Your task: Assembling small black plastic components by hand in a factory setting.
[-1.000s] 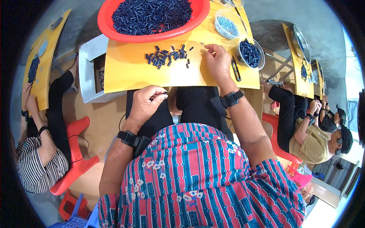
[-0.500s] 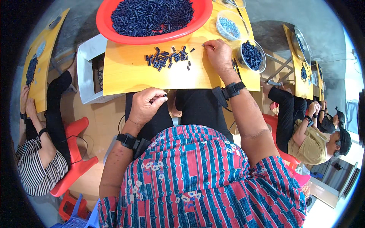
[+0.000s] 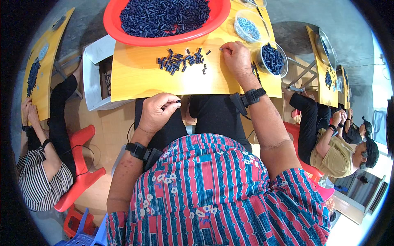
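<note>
My left hand (image 3: 158, 110) is closed in front of the table's near edge, above my lap. Between its thumb and forefinger it pinches a small black plastic part (image 3: 178, 101), whose end just shows. Over the right side of the yellow table (image 3: 135, 84), my right hand (image 3: 237, 59) has thumb and forefinger pressed together. Something tiny and pale may be at those fingertips, too small to name. Left of that hand lies a loose pile of short black parts (image 3: 174, 62), with a single one (image 3: 208, 52) closest to the fingers.
A red basin (image 3: 164, 41) heaped with black parts fills the table's far side. At the right stand a clear tub (image 3: 273, 59) of black parts and a tub (image 3: 247, 29) of small bluish pieces. A white carton (image 3: 93, 78) stands left. Co-workers sit on both sides.
</note>
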### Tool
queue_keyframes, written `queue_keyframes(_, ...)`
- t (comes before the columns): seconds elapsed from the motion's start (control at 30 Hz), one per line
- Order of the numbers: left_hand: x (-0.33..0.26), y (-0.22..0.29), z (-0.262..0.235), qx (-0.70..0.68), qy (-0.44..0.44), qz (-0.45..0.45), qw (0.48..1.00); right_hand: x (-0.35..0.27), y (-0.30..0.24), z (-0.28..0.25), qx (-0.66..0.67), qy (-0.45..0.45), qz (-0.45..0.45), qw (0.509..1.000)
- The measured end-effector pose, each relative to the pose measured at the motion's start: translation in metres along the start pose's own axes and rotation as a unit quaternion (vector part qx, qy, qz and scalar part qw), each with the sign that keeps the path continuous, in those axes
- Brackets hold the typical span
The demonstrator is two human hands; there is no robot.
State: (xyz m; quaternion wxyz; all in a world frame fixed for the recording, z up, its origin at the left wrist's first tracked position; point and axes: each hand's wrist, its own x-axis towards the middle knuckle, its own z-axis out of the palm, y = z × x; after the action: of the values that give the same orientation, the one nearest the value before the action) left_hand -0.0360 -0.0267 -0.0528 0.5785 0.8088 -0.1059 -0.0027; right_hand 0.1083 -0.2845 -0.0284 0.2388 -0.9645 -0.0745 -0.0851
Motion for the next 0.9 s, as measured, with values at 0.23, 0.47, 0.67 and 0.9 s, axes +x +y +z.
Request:
queue_keyframes(0.23,0.0,-0.003,0.001,-0.004,0.006,0.006,1.0,-0.002,0.006,0.004,-0.01,0.014,0.0,1.0)
queue_keyframes(0.47,0.0,-0.005,0.001,-0.013,0.009,0.005,1.0,-0.002,0.003,0.004,-0.034,0.008,0.019,0.999)
queue_keyframes(0.67,-0.001,-0.004,0.001,-0.016,0.008,0.005,1.0,-0.002,0.008,0.004,-0.017,0.0,0.031,0.999)
queue_keyframes(0.9,-0.001,-0.005,0.003,-0.023,0.019,-0.002,1.0,-0.004,0.021,0.011,0.033,0.068,0.027,0.997)
